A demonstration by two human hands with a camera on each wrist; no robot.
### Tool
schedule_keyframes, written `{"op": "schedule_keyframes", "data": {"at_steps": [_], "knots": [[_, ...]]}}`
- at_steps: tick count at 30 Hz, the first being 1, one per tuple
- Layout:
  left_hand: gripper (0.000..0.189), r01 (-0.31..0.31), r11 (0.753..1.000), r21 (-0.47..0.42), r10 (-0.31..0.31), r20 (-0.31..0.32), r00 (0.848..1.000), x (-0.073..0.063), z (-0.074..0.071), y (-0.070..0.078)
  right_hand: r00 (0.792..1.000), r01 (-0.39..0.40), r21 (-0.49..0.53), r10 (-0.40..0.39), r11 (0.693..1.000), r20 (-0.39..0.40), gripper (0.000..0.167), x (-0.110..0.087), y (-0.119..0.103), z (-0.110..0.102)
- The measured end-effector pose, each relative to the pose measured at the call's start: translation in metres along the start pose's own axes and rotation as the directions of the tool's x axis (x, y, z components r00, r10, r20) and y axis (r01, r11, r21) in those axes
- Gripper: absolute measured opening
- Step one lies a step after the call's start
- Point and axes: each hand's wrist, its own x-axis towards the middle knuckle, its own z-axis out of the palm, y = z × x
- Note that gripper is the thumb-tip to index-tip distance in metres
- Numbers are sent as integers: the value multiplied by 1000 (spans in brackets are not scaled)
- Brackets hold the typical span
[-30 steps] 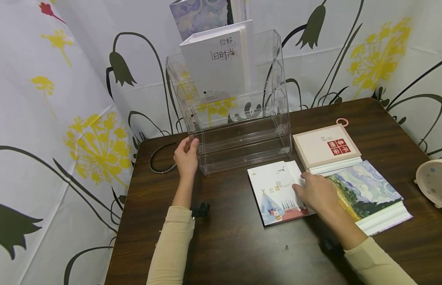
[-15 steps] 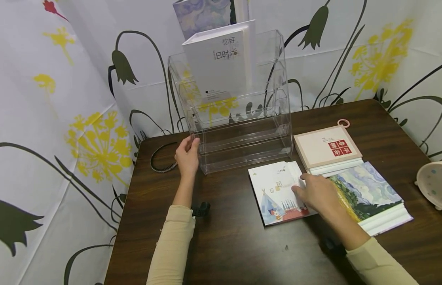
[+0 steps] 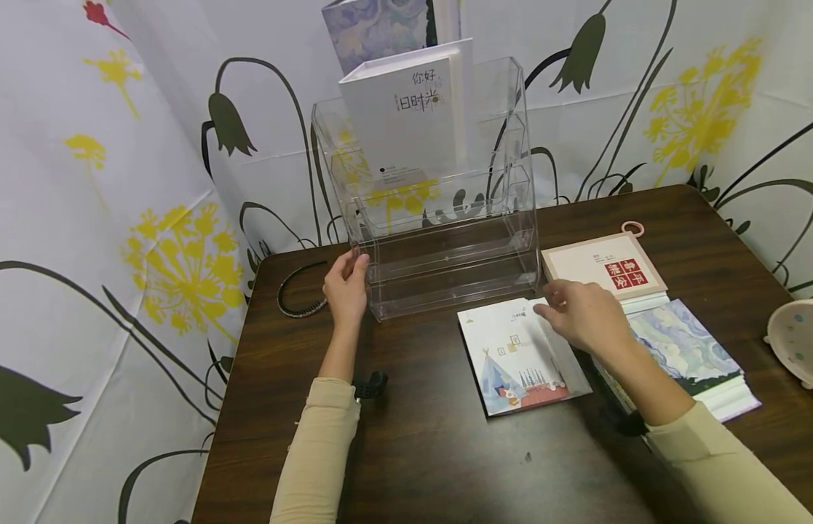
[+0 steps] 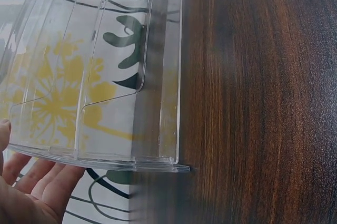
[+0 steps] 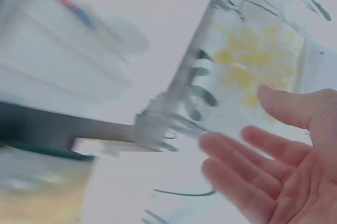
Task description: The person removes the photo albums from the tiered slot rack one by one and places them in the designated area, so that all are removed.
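In the head view my left hand point(image 3: 346, 291) holds the left side of a clear tiered acrylic rack point(image 3: 453, 297). The left wrist view shows the fingers of that hand point(image 4: 45, 190) behind the side panel point(image 4: 131, 165), thumb in front. My right hand point(image 3: 586, 316) is over the right edge of a white book point(image 3: 511, 349) with a tent drawing, which lies flat before the rack. Its fingers are spread and loosely bent in the blurred right wrist view, and that hand point(image 5: 279, 176) holds nothing. A white book point(image 3: 406, 124) stands in an upper tier.
Behind the white book rises a painted-cover book point(image 3: 380, 36). To the right lie a peach-framed book point(image 3: 599, 262) with red characters and a book with a landscape cover point(image 3: 684, 338). A pink ring point(image 3: 633, 223), a round clock-like object point(image 3: 799, 338) and a black hoop point(image 3: 301, 313) are also there.
My right hand has risen off the tent-drawing book's right edge and shifted slightly away from me, baring the edge it covered. The left hand keeps its hold on the rack.
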Motion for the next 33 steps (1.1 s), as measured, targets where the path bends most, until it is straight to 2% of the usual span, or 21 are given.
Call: {"op": "schedule_keyframes", "data": {"at_steps": [3,7,11,15,18,23,28,33], "knots": [[34,0,1000,-9,0,3,1000,0,0,0,996,67,40,-65,997,-67,36,16,-10,-14],[35,-9,1000,-18,9,10,1000,0,0,-1,976,182,123,-164,976,-143,38,46,-22,-30],[38,-21,1000,-2,21,13,1000,1,-1,-3,940,305,254,-247,918,-237,42,80,-34,-44],[39,-28,1000,-5,28,11,1000,1,-2,-4,917,358,359,-252,862,-310,46,109,-46,-56],[37,-27,1000,-15,27,6,1000,1,-2,-4,914,356,388,-231,850,-333,50,128,-55,-64],[38,-33,999,-2,33,5,999,1,-2,-3,932,297,425,-162,855,-324,61,153,-72,-74],[39,-39,999,-5,39,5,999,2,-2,-4,957,211,423,-96,881,-275,78,171,-89,-80],[37,-40,999,10,40,-3,999,3,-2,-5,983,110,409,-38,906,-180,91,189,-100,-82]]}}
